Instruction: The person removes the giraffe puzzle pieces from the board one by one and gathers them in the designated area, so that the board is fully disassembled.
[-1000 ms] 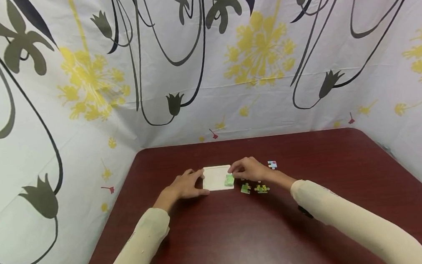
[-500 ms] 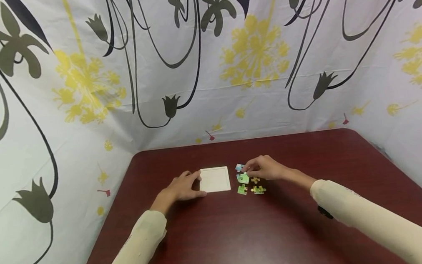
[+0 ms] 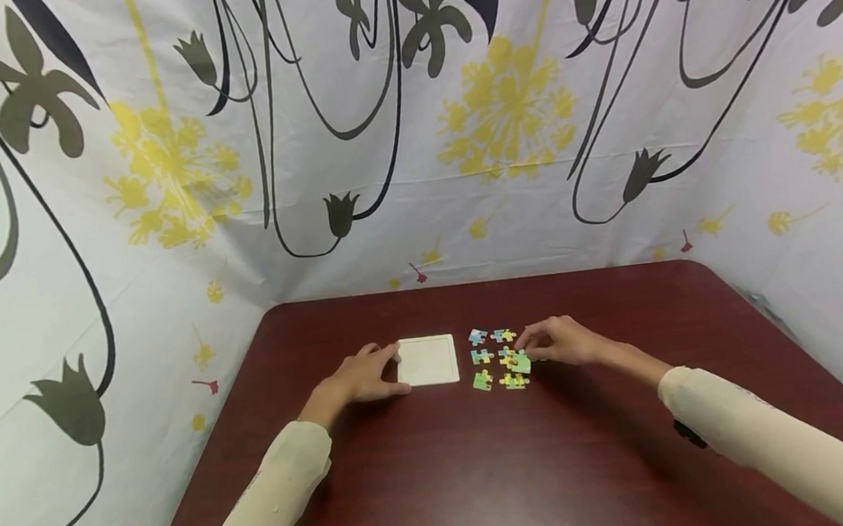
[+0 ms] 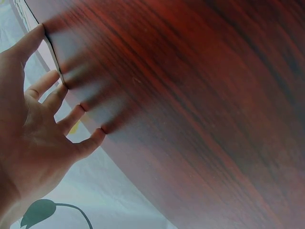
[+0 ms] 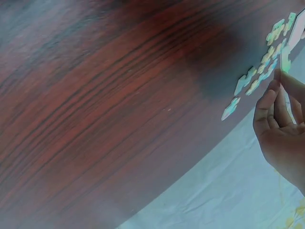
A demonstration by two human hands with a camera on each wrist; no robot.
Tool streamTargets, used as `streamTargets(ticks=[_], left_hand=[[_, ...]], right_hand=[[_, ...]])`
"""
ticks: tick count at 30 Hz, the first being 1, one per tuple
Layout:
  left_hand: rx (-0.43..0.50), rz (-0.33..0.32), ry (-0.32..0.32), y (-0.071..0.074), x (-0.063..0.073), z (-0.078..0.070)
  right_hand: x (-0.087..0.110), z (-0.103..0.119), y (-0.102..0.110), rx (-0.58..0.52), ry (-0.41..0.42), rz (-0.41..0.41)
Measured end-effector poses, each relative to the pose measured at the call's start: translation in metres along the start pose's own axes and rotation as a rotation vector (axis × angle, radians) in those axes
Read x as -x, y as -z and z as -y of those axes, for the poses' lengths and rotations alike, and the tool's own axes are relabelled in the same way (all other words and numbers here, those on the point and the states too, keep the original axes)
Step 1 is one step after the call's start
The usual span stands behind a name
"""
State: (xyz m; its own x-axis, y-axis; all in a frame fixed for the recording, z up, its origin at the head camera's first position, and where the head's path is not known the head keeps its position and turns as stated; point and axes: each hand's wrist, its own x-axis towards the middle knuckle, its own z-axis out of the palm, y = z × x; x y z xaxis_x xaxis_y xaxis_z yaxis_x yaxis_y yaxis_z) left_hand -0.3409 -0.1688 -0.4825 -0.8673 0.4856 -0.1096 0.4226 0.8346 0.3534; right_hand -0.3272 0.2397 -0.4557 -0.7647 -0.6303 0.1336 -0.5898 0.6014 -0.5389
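Observation:
My left hand (image 3: 360,376) rests at the left side of a shallow white puzzle tray (image 3: 427,361), thumb at its near left corner and index finger at the far left one. In the left wrist view, the fingers of that hand (image 4: 43,129) are spread, tips along the tray's thin edge and on the table. Between thumb and fingertips, my right hand (image 3: 562,341) pinches a light green jigsaw piece (image 3: 522,363), which overlaps a yellow-and-blue piece (image 3: 505,356) in the head view. The right wrist view shows the held piece (image 5: 286,61) raised on edge.
Several other jigsaw pieces lie loosely in two columns right of the tray, among them a blue one (image 3: 477,337), a green one (image 3: 482,380) and a yellow-green one (image 3: 515,381). Beneath is a dark red wooden table (image 3: 440,478). A patterned cloth (image 3: 412,155) hangs behind it.
My right hand has carried the green piece from the tray's right edge to the right, over the loose pieces. My left hand has stayed at the tray.

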Motion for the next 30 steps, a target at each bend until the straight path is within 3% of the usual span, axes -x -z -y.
streamTargets(ticks=[13, 30], left_hand=[[-0.010, -0.027, -0.008, 0.003, -0.001, -0.006], [0.006, -0.024, 0.001, 0.002, -0.001, -0.007]], right_hand=[[0.021, -0.011, 0.004, 0.054, 0.044, 0.024], [0.037, -0.020, 0.003, 0.086, 0.006, 0.025]])
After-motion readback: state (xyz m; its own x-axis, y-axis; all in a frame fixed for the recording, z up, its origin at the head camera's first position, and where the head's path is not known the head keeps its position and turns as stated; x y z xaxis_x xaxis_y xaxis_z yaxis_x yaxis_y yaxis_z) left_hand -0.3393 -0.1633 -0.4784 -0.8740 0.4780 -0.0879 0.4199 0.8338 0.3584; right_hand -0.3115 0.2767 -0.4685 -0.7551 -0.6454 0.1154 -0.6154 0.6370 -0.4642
